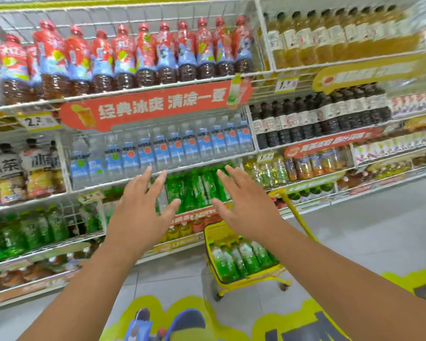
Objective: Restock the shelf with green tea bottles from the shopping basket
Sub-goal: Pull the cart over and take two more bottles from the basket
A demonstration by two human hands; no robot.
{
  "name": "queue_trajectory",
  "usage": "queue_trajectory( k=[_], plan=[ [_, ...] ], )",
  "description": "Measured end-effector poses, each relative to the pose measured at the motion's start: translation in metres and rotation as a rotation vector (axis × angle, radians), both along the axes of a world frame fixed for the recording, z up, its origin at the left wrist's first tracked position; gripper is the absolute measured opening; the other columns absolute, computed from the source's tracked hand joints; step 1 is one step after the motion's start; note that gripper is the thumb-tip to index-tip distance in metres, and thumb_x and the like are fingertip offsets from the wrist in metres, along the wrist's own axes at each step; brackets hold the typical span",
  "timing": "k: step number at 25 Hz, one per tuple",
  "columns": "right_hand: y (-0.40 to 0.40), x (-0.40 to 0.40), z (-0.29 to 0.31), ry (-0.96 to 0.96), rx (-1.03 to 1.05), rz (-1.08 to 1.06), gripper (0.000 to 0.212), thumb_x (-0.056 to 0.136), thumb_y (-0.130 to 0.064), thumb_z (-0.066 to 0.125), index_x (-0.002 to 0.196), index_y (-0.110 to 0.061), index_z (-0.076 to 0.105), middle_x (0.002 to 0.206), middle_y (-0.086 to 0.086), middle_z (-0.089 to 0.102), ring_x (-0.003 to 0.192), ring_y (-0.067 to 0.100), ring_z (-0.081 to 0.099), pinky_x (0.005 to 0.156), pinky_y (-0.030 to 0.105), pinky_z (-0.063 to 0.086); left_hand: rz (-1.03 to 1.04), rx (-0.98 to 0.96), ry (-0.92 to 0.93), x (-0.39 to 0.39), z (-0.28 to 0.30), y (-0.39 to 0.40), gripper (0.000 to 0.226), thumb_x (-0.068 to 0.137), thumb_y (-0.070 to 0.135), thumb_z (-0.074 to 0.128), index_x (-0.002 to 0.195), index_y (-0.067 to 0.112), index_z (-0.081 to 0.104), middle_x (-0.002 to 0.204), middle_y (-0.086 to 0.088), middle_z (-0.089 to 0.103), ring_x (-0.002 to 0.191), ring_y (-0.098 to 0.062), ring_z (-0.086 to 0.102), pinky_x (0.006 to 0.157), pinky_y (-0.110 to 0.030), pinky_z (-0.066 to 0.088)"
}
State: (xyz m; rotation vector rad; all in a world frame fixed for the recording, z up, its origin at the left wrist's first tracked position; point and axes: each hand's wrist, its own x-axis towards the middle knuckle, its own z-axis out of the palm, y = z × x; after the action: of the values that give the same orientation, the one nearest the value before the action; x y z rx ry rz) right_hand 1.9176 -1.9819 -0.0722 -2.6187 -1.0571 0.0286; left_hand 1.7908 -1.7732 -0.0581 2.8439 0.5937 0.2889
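Several green tea bottles (241, 260) stand upright in a yellow shopping basket (253, 279) on wheels on the floor, with its handle (296, 212) raised. More green tea bottles (197, 188) fill a shelf row under the water bottles. My left hand (143, 207) and my right hand (244, 205) are both held out in front of that row with fingers spread, holding nothing. Neither hand touches a bottle.
White wire shelves (158, 172) hold red-labelled tea bottles (123, 57), water bottles (162, 148), dark bottles (317, 119) and yellow drinks (330, 38). More green bottles (25, 232) stand lower left. Grey tiled floor (354, 230) lies to the right, with a yellow floor sticker (207, 321) near my feet.
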Motion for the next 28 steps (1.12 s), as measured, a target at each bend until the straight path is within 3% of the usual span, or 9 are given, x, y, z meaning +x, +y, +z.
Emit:
queue_trajectory(
  k=[9, 17, 20, 24, 28],
  plan=[
    [-0.072, 0.092, -0.024, -0.003, -0.009, -0.064, 0.073, 0.102, -0.06, 0.038, 0.164, -0.027, 0.015, 0.171, -0.003, 0.008, 0.157, 0.018, 0.006, 0.127, 0.038, 0.012, -0.067, 0.008, -0.031, 0.107, -0.025, -0.068, 0.08, 0.095, 0.067, 0.041, 0.162, 0.033, 0.014, 0.17, 0.0, 0.011, 0.155, -0.022, 0.011, 0.123, -0.044, 0.022],
    [-0.086, 0.17, -0.069, 0.004, -0.066, -0.131, 0.076, 0.098, -0.064, 0.033, 0.161, -0.021, 0.029, 0.169, 0.003, 0.022, 0.156, 0.023, 0.018, 0.123, 0.045, 0.027, -0.146, -0.055, 0.014, 0.215, -0.084, -0.086, 0.081, 0.094, 0.071, 0.034, 0.162, 0.033, 0.011, 0.17, -0.002, 0.008, 0.155, -0.027, 0.013, 0.122, -0.045, 0.023],
    [-0.085, 0.194, -0.083, 0.048, -0.092, -0.11, 0.075, 0.1, -0.061, 0.039, 0.162, -0.024, 0.022, 0.17, 0.002, 0.016, 0.157, 0.022, 0.012, 0.124, 0.045, 0.024, -0.14, -0.066, 0.038, 0.238, -0.1, -0.089, 0.081, 0.096, 0.068, 0.038, 0.162, 0.034, 0.007, 0.17, -0.002, 0.004, 0.156, -0.026, 0.009, 0.123, -0.045, 0.019],
    [-0.081, 0.23, -0.104, 0.051, -0.083, -0.056, 0.077, 0.098, -0.063, 0.034, 0.163, -0.022, 0.02, 0.171, 0.003, 0.014, 0.157, 0.023, 0.011, 0.125, 0.044, 0.024, -0.099, -0.106, 0.052, 0.265, -0.121, -0.093, 0.08, 0.097, 0.065, 0.039, 0.162, 0.035, 0.006, 0.17, 0.0, 0.001, 0.156, -0.025, 0.006, 0.124, -0.045, 0.016],
    [-0.079, 0.267, -0.132, 0.094, -0.11, 0.028, 0.077, 0.1, -0.063, 0.033, 0.164, -0.024, 0.012, 0.172, -0.002, 0.005, 0.158, 0.019, 0.003, 0.126, 0.045, 0.021, 0.011, -0.121, 0.015, 0.279, -0.146, -0.114, 0.081, 0.095, 0.064, 0.041, 0.162, 0.031, 0.011, 0.17, -0.003, 0.006, 0.155, -0.025, 0.011, 0.12, -0.046, 0.025]
  ],
)
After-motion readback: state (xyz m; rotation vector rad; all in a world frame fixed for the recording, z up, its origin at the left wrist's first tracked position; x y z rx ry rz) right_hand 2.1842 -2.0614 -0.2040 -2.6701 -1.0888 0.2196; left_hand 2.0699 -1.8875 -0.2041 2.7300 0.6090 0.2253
